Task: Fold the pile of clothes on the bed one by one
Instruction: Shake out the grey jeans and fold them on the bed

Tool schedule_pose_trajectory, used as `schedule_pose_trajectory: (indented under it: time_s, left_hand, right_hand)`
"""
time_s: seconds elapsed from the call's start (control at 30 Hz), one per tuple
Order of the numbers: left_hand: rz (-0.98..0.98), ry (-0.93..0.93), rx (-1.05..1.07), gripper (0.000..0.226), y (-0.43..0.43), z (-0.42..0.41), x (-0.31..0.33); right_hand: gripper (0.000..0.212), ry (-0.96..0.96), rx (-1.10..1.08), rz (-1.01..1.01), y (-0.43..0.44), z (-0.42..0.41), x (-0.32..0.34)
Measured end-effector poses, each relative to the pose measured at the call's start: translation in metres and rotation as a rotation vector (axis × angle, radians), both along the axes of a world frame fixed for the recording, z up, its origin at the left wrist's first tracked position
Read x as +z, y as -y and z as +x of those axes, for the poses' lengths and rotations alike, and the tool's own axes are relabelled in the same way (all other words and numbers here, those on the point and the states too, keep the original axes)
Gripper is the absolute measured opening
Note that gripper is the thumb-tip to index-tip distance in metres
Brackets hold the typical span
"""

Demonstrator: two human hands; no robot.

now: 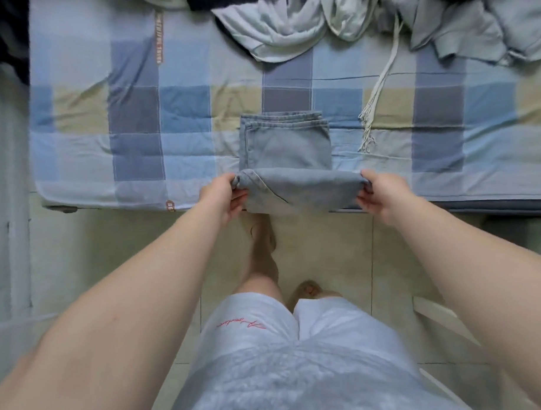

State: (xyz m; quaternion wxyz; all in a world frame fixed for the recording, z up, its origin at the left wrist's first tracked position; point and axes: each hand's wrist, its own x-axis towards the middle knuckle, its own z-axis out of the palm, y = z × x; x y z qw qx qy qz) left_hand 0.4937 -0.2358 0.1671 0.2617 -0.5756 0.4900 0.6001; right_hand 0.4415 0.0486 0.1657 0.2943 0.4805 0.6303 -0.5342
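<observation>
The light-blue jeans (pixel 285 144) lie partly folded at the near edge of the bed (pixel 82 112). The left hand (pixel 225 197) and right hand (pixel 378 194) each pinch an end of the raised near fold, so one more fold seems left. Farther back, the pile of clothes (pixel 300 25) waits unfolded, a fringed cord (pixel 379 95) trailing from it. The quilt's tag lettering is too blurred to read.
</observation>
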Motion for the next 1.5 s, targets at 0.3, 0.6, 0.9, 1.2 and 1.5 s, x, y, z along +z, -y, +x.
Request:
schedule_pose_trajectory:
  time_s: [0.3,0.6,0.9,1.2,1.5]
  left_hand:
    - [0.062,0.008,-0.008,0.023,0.019,-0.144,-0.061]
    - [-0.580,-0.339,-0.942,0.036,-0.001,-0.154,-0.190]
    - [-0.847,-0.292,-1.290,0.076,-0.013,-0.128,-0.296]
    - [-0.824,-0.315,-1.255,0.084,-0.013,-0.129,-0.288]
    - [-0.481,-0.090,-0.513,0.089,-0.003,-0.096,-0.251]
  right_hand:
    - [0.023,0.078,-0.188,-0.071,0.030,-0.132,-0.065]
    - [0.053,-0.155,0.617,0.287,0.050,-0.143,-0.190]
    - [0.074,-0.452,1.330,0.719,0.058,-0.106,-0.291]
    - [0.081,-0.445,1.359,0.639,0.053,-0.112,-0.294]
    - [0.087,-0.081,0.617,0.234,0.002,-0.109,-0.265]
